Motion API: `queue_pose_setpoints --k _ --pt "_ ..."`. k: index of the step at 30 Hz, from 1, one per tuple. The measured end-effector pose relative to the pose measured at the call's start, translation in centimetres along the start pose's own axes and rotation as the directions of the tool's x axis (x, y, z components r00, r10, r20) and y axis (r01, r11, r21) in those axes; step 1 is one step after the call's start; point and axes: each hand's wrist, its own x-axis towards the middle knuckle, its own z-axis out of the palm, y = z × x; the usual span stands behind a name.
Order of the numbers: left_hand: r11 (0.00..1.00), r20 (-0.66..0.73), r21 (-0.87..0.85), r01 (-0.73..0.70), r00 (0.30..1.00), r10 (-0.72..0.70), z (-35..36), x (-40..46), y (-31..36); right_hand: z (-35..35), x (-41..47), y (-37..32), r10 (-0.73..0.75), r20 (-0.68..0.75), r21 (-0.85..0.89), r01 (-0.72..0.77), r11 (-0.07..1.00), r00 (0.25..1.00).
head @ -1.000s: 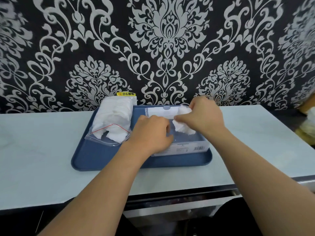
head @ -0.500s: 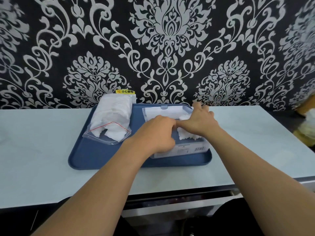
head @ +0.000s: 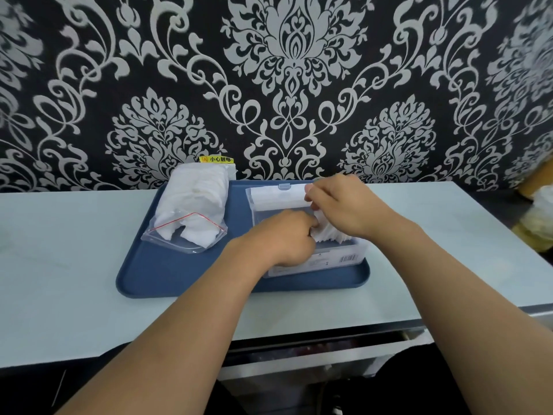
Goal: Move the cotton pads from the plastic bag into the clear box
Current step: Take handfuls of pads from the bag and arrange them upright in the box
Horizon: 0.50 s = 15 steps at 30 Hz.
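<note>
- Because our stack of cotton pads [head: 327, 233] stands loose in the clear box [head: 344, 259] at the tray's [head: 185, 280] right edge, careless release could topple it.
- Our left hand [head: 284, 241] and right hand [head: 344, 205] both pinch the stack, fingers curled.
- The plastic bag [head: 191, 217] lies at the tray's left edge, pads inside.

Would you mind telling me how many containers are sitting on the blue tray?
2. The plastic bag of cotton pads lies on the left of the blue tray; the clear box stands on the right, under both hands. Nothing else shows, though the hands hide part.
</note>
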Motion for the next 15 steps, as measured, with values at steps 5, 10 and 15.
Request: queue_pose_setpoints --k 5,10,15 --pt "0.997 -0.255 -0.065 -0.045 0.967 0.027 -2.0 -2.6 0.1 -0.6 -0.6 -3.0 -0.071 -0.300 0.123 0.113 0.986 0.951" --pt "0.949 -0.752 -0.250 -0.192 0.656 -0.066 -5.6 -9.0 -3.5 0.3 -3.0 -11.0 -0.110 -0.333 0.417 0.251 0.874 0.936" --pt "0.956 -0.703 -0.266 0.122 0.654 -0.279 -7.1 -12.3 -10.6 6.8 -2.7 -15.2 -0.150 0.182 0.041 0.145 0.989 0.972"
